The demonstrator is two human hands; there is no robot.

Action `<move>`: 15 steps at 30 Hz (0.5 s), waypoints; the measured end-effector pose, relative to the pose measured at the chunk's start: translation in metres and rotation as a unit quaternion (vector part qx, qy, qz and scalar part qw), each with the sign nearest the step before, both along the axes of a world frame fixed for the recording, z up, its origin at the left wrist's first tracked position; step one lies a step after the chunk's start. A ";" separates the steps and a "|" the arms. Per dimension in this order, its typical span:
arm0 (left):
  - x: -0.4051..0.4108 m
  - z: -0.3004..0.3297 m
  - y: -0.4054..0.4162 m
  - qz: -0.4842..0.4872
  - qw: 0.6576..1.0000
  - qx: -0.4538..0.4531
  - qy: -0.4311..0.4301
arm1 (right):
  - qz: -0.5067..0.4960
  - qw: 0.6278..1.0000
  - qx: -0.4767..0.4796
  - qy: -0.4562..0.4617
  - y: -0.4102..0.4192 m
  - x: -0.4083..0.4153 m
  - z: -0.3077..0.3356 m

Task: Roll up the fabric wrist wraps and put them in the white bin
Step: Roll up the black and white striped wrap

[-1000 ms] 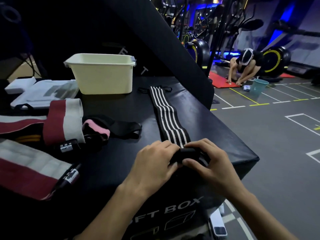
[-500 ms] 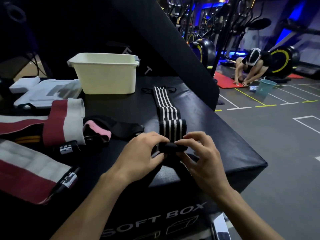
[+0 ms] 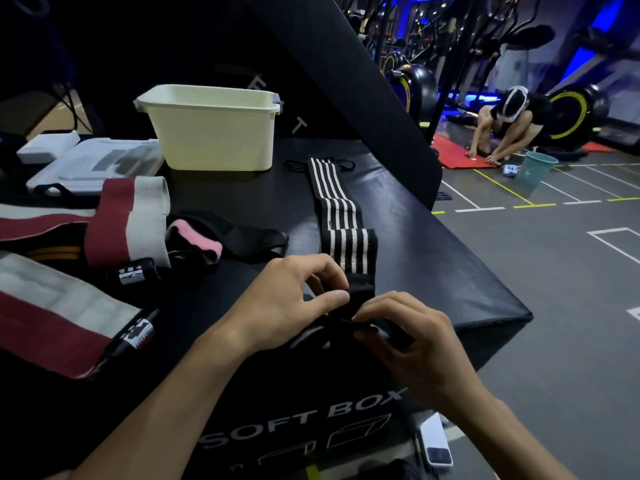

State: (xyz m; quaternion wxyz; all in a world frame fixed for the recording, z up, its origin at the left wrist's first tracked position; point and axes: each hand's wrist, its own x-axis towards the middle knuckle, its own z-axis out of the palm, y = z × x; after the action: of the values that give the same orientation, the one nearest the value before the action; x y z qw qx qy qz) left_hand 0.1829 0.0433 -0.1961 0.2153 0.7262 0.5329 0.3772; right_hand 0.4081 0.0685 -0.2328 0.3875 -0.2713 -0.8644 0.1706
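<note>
Left hand (image 3: 291,299): bare, no glove, no ring showing
Right hand (image 3: 412,344): bare, no glove, no ring showing
Left forearm (image 3: 166,403): bare up to frame edge, no sleeve, no watch or band at wrist
Right forearm (image 3: 509,431): bare up to frame edge, no sleeve, no watch or band at wrist
Nails: short, unpainted where visible on thumbs
Rest of body: out of frame

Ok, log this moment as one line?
phase: rolling | left hand + right hand: pinch near end of striped wrist wrap | rest lies unrolled on soft box | white bin: contents unseen
</note>
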 end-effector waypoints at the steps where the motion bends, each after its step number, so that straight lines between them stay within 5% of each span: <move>1: 0.002 0.000 -0.001 -0.001 1.000 0.002 -0.006 | -0.008 1.000 0.017 -0.004 -0.001 0.000 -0.001; 6: 0.007 -0.001 0.001 0.010 0.999 0.036 -0.003 | -0.031 0.995 0.083 -0.042 -0.005 0.005 0.001; 15: 0.009 0.002 0.003 -0.014 0.999 0.036 -0.026 | -0.002 0.999 0.016 0.032 -0.013 0.007 0.013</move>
State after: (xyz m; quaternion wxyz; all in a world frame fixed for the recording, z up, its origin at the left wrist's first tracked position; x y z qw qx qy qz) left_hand 0.1923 0.0463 -0.1939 0.2079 0.7312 0.5026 0.4117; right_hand 0.4152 0.0554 -0.2199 0.4200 -0.2616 -0.8532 0.1648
